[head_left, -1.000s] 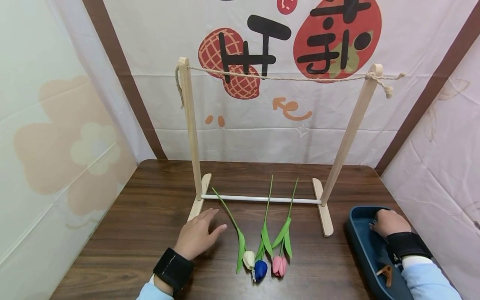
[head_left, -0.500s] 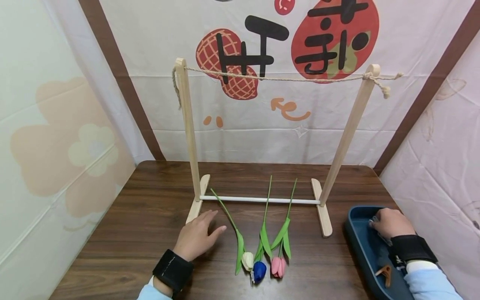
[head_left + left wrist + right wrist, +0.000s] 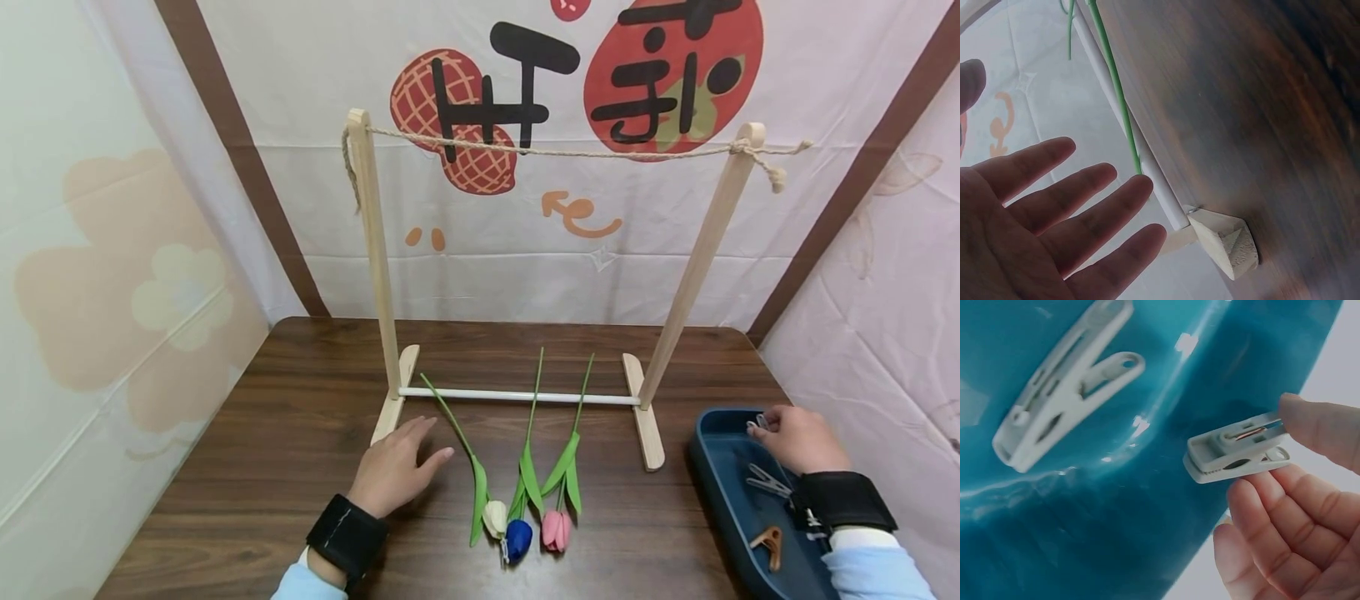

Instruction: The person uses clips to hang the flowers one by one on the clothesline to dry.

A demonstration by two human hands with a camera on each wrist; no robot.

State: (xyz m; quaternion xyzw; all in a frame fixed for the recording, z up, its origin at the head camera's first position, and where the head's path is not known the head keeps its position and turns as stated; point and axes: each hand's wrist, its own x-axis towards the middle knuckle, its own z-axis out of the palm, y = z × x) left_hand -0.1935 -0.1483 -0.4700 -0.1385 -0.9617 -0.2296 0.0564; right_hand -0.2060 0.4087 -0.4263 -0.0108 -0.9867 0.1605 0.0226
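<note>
Over the far right end of a blue tray, my right hand pinches a pale grey clothespin between thumb and fingers. In the right wrist view, another pale clothespin lies on the tray's bottom. A brown clothespin is nearer the front of the tray. My left hand, fingers extended and holding nothing, is by the left foot of a wooden stand. To its right lie a white tulip, a blue tulip and a pink tulip.
A rope runs between the tops of the stand's two posts. Its white crossbar lies low, and the tulip stems reach across it. Printed cloth hangs behind the wooden table.
My right hand has risen and drawn back a little from the tray bottom with a clothespin in its fingers, uncovering another pale one. The left hand and tulips stay put.
</note>
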